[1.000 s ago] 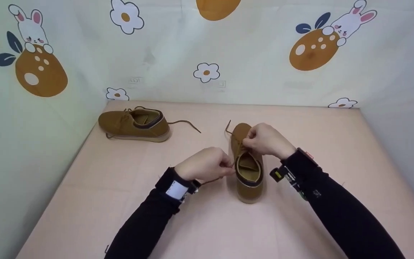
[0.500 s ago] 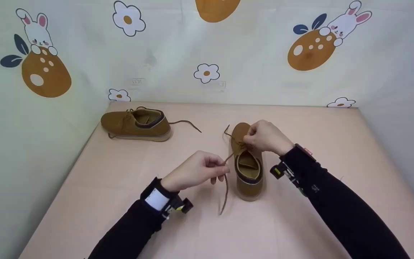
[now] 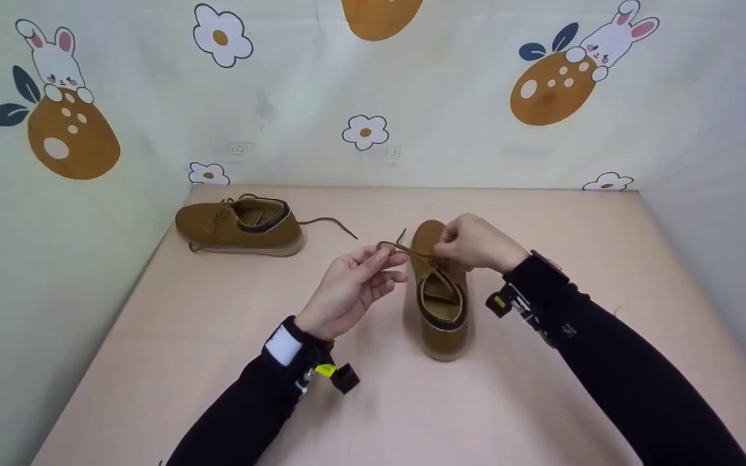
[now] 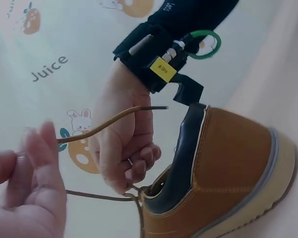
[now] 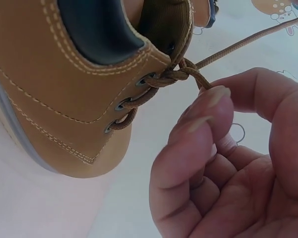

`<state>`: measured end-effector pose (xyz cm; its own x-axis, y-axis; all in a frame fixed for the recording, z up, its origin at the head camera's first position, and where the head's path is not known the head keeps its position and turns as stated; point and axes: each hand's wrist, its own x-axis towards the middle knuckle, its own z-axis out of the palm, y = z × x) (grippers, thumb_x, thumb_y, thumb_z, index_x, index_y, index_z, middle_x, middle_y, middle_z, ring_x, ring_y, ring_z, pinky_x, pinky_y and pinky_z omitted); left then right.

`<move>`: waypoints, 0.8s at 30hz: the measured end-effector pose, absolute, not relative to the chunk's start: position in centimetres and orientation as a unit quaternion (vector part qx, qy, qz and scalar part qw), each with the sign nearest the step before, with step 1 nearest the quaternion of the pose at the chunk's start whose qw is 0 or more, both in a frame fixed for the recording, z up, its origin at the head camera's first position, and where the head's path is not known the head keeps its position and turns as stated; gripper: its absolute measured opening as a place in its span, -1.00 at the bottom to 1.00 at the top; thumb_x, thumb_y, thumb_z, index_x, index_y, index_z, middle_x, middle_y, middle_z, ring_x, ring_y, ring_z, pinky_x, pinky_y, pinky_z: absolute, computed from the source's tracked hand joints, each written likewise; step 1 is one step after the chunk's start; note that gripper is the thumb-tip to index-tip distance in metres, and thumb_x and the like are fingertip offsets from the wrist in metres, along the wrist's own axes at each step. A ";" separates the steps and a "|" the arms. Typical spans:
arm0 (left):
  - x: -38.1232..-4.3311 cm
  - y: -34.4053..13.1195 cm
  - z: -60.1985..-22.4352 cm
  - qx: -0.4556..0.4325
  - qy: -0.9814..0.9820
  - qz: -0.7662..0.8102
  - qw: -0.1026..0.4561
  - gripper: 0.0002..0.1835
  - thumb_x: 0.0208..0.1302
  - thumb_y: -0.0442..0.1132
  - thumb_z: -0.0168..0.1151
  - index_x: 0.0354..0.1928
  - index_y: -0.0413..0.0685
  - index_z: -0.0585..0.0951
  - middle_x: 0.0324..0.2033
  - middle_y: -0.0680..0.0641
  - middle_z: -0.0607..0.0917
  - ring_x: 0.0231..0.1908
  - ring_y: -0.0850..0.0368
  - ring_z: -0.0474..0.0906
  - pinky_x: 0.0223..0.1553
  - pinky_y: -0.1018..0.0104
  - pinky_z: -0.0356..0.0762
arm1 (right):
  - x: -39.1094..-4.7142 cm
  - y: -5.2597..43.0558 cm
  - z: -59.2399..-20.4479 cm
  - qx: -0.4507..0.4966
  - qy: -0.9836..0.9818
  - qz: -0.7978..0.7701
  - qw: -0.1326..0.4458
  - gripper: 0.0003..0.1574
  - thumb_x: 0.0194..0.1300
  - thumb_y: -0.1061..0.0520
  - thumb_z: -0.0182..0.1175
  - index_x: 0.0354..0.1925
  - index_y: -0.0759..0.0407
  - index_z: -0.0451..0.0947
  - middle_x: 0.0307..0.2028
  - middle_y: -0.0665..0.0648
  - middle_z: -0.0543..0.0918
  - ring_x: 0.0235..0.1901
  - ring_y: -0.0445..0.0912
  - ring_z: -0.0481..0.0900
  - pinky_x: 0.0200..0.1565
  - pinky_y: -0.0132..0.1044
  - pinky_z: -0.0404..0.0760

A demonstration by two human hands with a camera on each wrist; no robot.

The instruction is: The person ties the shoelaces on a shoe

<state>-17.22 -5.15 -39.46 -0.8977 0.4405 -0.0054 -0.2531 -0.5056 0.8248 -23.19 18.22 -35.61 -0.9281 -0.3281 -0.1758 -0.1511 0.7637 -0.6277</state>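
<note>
A brown lace-up shoe [image 3: 444, 338] stands upright on the table, toe pointing away. Left of its lacing, my left hand [image 3: 350, 288] pinches a brown shoelace [image 4: 107, 122] between thumb and fingers, palm partly turned up. The free end of that lace sticks out past the fingers in the left wrist view. Over the front of the shoe opening, my right hand [image 3: 482, 244] pinches a bit of lace [image 5: 201, 79] close to the crossed laces, as the right wrist view shows. The lace runs from there across to the left hand. The fingertips partly hide the knot area.
A matching brown shoe [image 3: 237, 234] lies to the back left, toe to the left, with a loose lace [image 3: 331, 221] trailing right. The pink tabletop [image 3: 172, 349] meets a patterned curtain [image 3: 295, 97] behind and at the sides.
My left hand has moved away from beside the opening toward the toe, turning its palm up and carrying the lace with it. My right hand stays nearly in place at the lacing.
</note>
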 end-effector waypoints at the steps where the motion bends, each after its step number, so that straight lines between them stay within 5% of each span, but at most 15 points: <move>1: -17.3 -5.0 -39.7 0.101 0.453 0.864 0.196 -0.85 0.49 -0.30 0.09 -0.05 -0.21 0.57 -0.18 -0.13 0.76 -0.27 0.11 0.71 -0.14 0.36 0.61 | -23.2 18.3 -35.6 -0.131 0.927 -0.321 0.140 -0.77 0.29 0.14 0.20 -0.44 0.25 0.64 -0.53 0.10 0.63 -0.56 -0.08 0.56 -0.52 -0.35 0.53; 8: -17.5 -2.9 -41.1 0.088 0.484 0.847 0.204 -0.82 0.47 -0.32 0.12 0.02 -0.24 0.50 0.02 -0.30 0.67 -0.23 0.08 0.71 -0.12 0.34 0.62 | -23.3 18.6 -35.7 -0.129 0.925 -0.327 0.145 -0.78 0.28 0.14 0.20 -0.42 0.24 0.65 -0.53 0.12 0.65 -0.60 -0.08 0.53 -0.57 -0.39 0.46; 17: -17.7 -2.0 -41.5 0.100 0.472 0.850 0.210 -0.88 0.49 -0.30 0.09 -0.02 -0.12 0.47 0.00 -0.19 0.70 -0.29 0.15 0.66 -0.29 0.43 0.49 | -23.3 18.7 -35.7 -0.131 0.925 -0.324 0.147 -0.78 0.29 0.15 0.19 -0.42 0.25 0.65 -0.56 0.10 0.61 -0.64 -0.12 0.48 -0.59 -0.39 0.40; 20: -18.0 -2.2 -42.1 0.108 0.550 0.797 0.224 -0.86 0.46 -0.30 0.14 -0.03 -0.18 0.53 -0.08 -0.18 0.73 -0.43 0.20 0.62 -0.40 0.45 0.46 | -23.3 18.7 -35.6 -0.131 0.926 -0.323 0.148 -0.78 0.27 0.13 0.20 -0.42 0.25 0.65 -0.54 0.11 0.63 -0.64 -0.13 0.48 -0.58 -0.40 0.39; 24: -18.3 -2.6 -42.2 0.134 0.668 0.692 0.237 -0.78 0.41 -0.23 0.22 -0.08 -0.27 0.63 -0.43 -0.08 0.74 -0.63 0.26 0.45 -0.59 0.46 0.35 | -23.2 18.5 -35.5 -0.127 0.924 -0.330 0.148 -0.79 0.26 0.12 0.20 -0.40 0.25 0.65 -0.48 0.14 0.66 -0.58 -0.10 0.51 -0.55 -0.38 0.45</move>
